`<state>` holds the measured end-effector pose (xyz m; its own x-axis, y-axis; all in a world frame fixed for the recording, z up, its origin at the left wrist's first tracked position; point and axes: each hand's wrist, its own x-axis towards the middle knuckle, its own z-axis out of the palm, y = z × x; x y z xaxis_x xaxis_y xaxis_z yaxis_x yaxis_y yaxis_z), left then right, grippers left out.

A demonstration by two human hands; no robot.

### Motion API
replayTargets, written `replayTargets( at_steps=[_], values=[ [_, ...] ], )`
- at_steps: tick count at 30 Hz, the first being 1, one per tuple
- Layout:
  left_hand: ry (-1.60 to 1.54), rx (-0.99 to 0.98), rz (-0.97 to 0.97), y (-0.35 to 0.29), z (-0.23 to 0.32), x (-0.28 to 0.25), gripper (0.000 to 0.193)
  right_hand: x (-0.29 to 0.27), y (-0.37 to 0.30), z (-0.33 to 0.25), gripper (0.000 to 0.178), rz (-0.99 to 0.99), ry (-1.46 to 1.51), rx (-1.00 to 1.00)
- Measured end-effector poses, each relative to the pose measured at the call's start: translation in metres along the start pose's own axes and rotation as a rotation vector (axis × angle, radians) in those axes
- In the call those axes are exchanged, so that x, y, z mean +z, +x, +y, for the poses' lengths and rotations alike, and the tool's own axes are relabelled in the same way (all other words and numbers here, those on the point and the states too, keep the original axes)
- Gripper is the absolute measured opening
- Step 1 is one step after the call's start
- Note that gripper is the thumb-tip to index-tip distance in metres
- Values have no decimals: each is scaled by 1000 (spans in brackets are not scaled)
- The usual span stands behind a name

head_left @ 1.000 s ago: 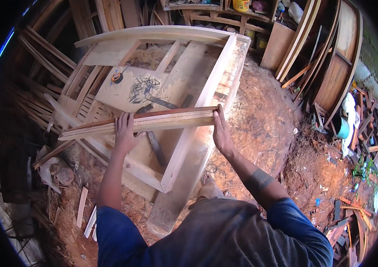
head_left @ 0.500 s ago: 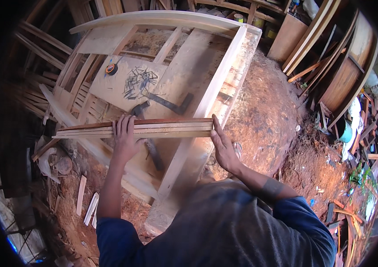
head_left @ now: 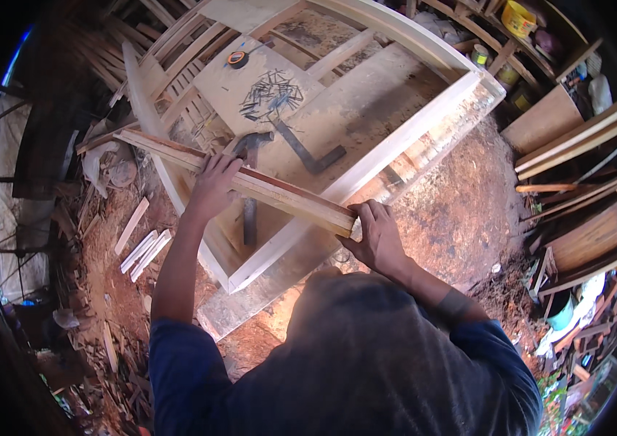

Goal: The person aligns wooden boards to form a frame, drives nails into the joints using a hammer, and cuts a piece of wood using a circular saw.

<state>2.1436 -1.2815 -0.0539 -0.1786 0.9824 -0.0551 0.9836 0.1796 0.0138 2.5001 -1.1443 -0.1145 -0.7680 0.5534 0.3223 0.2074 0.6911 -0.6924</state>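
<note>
Both hands hold a stack of long wooden strips [head_left: 286,201] above the near part of a wooden frame [head_left: 410,134]. My left hand [head_left: 215,187] wraps over the stack near its middle, fingers on the top. At the right end, my right hand [head_left: 377,236] grips the strips, with its fingers over the end and the thumb lower down. Just beyond the stack a hammer [head_left: 252,142] lies on the frame's board, its handle passing beneath the strips. A dark try square [head_left: 308,151] rests to its right. Farther off are a pile of nails [head_left: 272,96] and a tape measure [head_left: 237,59].
Offcuts [head_left: 147,251] lie on the reddish ground at left. Boards [head_left: 577,138] lean at the right, above scrap wood and a teal bucket [head_left: 561,311]. A yellow container [head_left: 519,18] and a small can [head_left: 480,54] stand at the far right.
The stack has tilted, its right end now nearer me and its left end farther away. My right hand has shifted from a flat palm against the end to a grip around it. The view has turned.
</note>
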Motion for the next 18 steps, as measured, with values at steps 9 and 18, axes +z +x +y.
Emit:
replayTargets(
  at_steps=[9,18],
  values=[
    [-133,2,107,27,6,-33,67,-53,48,-17,50,54,-102,13],
    [-116,95,180,40,-7,12,71,-29,48,11,55,41,-209,-8]
  ],
)
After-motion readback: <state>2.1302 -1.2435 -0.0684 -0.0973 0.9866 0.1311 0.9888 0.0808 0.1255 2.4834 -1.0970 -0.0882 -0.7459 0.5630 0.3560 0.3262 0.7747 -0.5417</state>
